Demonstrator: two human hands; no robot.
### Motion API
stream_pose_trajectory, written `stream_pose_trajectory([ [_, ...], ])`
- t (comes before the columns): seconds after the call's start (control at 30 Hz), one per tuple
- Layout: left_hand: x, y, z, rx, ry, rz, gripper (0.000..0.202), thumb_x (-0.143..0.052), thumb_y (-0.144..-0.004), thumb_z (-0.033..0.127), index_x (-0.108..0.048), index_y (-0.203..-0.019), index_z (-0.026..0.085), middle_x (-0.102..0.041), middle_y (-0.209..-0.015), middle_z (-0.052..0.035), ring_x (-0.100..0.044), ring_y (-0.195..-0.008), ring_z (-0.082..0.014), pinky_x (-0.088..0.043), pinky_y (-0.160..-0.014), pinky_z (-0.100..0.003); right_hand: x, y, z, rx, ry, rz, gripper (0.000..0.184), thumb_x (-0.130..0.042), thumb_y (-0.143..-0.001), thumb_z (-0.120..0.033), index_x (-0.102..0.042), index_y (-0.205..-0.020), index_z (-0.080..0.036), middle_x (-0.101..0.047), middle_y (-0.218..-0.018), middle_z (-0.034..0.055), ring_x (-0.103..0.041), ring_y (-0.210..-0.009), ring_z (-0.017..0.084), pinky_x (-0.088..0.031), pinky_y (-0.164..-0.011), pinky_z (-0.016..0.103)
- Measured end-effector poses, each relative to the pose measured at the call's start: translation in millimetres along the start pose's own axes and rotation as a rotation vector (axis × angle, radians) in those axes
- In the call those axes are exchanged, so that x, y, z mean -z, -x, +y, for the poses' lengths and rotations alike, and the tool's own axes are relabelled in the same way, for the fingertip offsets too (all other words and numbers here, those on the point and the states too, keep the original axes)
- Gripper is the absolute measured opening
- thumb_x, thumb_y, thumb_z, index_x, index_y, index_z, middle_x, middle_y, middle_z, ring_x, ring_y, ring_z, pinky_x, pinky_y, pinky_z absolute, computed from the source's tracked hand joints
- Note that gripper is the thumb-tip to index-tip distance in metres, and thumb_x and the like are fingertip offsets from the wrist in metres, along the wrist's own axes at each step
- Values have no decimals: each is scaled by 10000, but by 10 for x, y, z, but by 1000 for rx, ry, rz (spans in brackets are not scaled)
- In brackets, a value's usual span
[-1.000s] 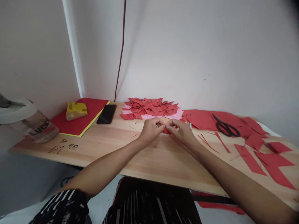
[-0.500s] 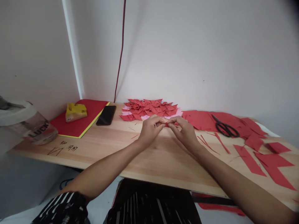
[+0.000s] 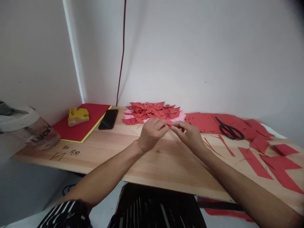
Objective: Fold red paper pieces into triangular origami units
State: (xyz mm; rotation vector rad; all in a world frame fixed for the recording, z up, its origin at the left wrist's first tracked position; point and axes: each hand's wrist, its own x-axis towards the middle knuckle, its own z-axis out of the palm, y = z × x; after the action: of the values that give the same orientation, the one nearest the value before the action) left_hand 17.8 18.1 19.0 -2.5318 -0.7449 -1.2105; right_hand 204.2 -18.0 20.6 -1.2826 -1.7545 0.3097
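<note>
Over the middle of the wooden table (image 3: 154, 164) my left hand (image 3: 150, 134) and my right hand (image 3: 190, 134) meet, fingertips pinched together on a small folded red paper piece (image 3: 169, 125). Only a sliver of that piece shows between the fingers. Just behind the hands lies a pile of folded red and pink paper pieces (image 3: 153, 111).
Black scissors (image 3: 229, 129) rest on red paper sheets (image 3: 204, 122) at the right, with red offcuts and strips (image 3: 268, 161) nearer the front. At the left are a black phone (image 3: 108, 119), a red folder (image 3: 83, 122) bearing a yellow packet (image 3: 78, 116), and a clear container (image 3: 35, 133).
Both hands have lifted slightly off the table and kept working the small red piece between the fingertips; the left hand has rolled over it. Nothing else moved.
</note>
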Motion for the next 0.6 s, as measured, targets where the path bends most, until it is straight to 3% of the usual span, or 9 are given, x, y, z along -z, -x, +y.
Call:
stream_pose_trajectory([
  [0.27,-34,5,41,-23,29,-26,283,-416,-969,213,-654,-816,205,-666,-862,-65,-532,-767,-167,-328,-690,-323,-45,-22,39,-112,-147,-98,296,-537,-877,-453,-641,-768,-197,-696,-669,34,-657,-637,166,-507,-621,286],
  [0.47,-123,30,68,98,194,-6,259,-472,-958,278,-653,-799,182,-629,-864,-69,-533,-814,-172,-383,-741,-305,-54,-37,104,-137,-127,-45,234,-548,-858,-398,-625,-769,-196,-667,-705,19,-600,-656,150,-443,-625,273],
  [0.6,-137,10,122,268,404,30,172,-561,-912,274,-670,-818,179,-591,-851,-53,-543,-843,-170,-426,-760,-291,-66,-35,127,-141,-106,-13,216,-557,-841,-388,-615,-754,-198,-631,-713,11,-541,-651,146,-399,-607,269],
])
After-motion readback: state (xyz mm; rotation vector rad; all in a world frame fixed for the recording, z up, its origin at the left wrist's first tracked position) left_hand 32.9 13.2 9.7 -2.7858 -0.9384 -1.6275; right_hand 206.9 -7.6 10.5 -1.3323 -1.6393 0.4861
